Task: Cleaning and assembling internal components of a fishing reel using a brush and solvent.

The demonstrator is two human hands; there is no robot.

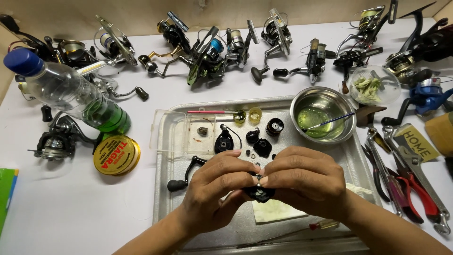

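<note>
Over the metal tray [170, 189], the left hand [214, 186] and right hand [302, 182] pinch a small black reel part [258, 192] between closed fingertips, with what appears to be a tiny piece at its top. A steel bowl [302, 101] sits at the tray's far right corner.

Black reel part [258, 193] mostly hidden under fingers of left hand [218, 182] and right hand [306, 179]; green object [5, 193] cut off at left edge.

Fishing reels [207, 52] line the top of the bench [71, 212]; a clear bottle [71, 92] lies upper left, a steel bowl [323, 115] of perhaps oil upper right, pliers [410, 193] far right.
</note>
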